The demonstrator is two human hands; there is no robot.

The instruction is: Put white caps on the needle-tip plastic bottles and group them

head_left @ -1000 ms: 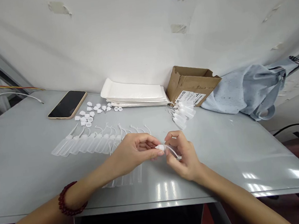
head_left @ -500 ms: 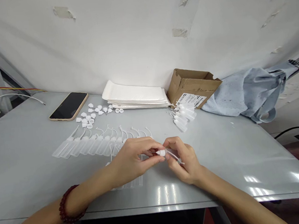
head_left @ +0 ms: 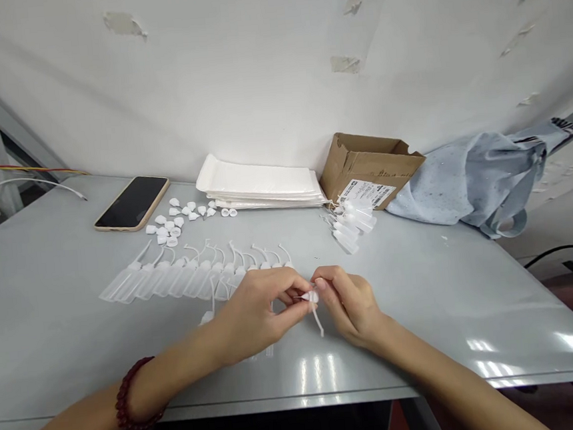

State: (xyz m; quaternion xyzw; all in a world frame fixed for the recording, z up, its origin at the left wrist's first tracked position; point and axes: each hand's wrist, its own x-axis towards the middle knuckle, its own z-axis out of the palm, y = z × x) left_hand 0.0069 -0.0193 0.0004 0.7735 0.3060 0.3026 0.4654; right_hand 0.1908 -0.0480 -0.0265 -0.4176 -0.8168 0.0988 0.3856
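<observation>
My left hand (head_left: 259, 311) and my right hand (head_left: 352, 303) meet over the front middle of the grey table (head_left: 51, 342). Both pinch one small clear plastic vial with a white cap (head_left: 312, 297); a thin white strap hangs down from the cap. The vial's body is mostly hidden inside my left fingers. Just behind my hands a row of several similar capped vials (head_left: 181, 274) lies side by side. A few more clear vials lie partly hidden under my left wrist.
Loose white caps (head_left: 176, 218) lie beside a phone (head_left: 131, 203) at the back left. A stack of white trays (head_left: 258, 184), an open cardboard box (head_left: 370, 167) with a small bunch of vials (head_left: 350, 223) before it, and a blue cloth bag (head_left: 474, 182) line the wall.
Both hands have sunk a little toward the table's front. The cap's strap, which lay across my right fingers, now hangs straight down.
</observation>
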